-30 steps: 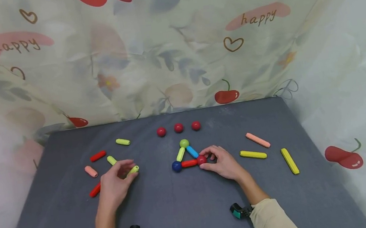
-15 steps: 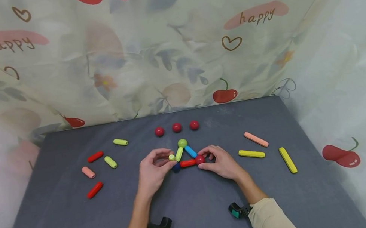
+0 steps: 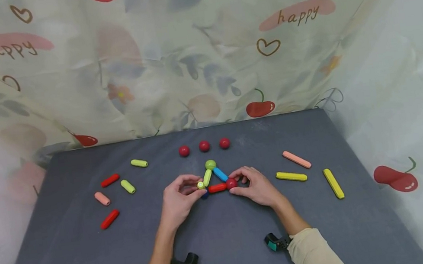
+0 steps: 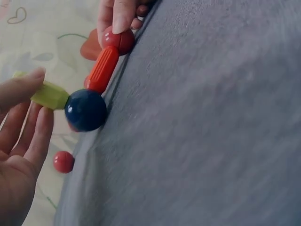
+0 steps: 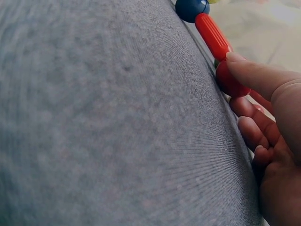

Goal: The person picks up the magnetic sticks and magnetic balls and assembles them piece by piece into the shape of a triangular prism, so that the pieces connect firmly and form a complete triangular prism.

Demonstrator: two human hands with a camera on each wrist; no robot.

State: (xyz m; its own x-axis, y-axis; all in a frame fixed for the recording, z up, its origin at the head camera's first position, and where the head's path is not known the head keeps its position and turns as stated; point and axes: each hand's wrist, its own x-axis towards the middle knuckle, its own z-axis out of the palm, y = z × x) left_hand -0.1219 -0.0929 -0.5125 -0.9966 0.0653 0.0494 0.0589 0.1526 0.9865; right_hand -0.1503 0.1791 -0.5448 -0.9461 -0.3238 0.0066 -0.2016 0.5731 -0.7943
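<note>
My left hand (image 3: 178,201) pinches a light-green rod (image 4: 51,96) between thumb and fingers. The rod stands up from the dark blue ball (image 4: 86,110), its lower end touching it. That ball is one corner of a flat triangle. A red rod (image 3: 217,188) joins it to a red ball (image 3: 231,183), which my right hand (image 3: 255,188) pinches. A light-green ball (image 3: 210,164) forms the far corner, with another light-green rod (image 3: 207,177) and a blue rod (image 3: 220,174) as the sides. In the head view the left fingers partly cover the blue ball.
Three red balls (image 3: 204,146) line up beyond the triangle. On the left lie red rods (image 3: 109,219), a pink rod (image 3: 102,198) and light-green rods (image 3: 128,186). Yellow rods (image 3: 291,176) and a longer pink rod (image 3: 296,159) lie right. A patterned curtain (image 3: 188,65) hangs behind the grey table (image 3: 228,243).
My left hand has carried the light-green rod rightward from the loose rods to the blue ball, then slightly lower onto it. The right hand stays on the red ball.
</note>
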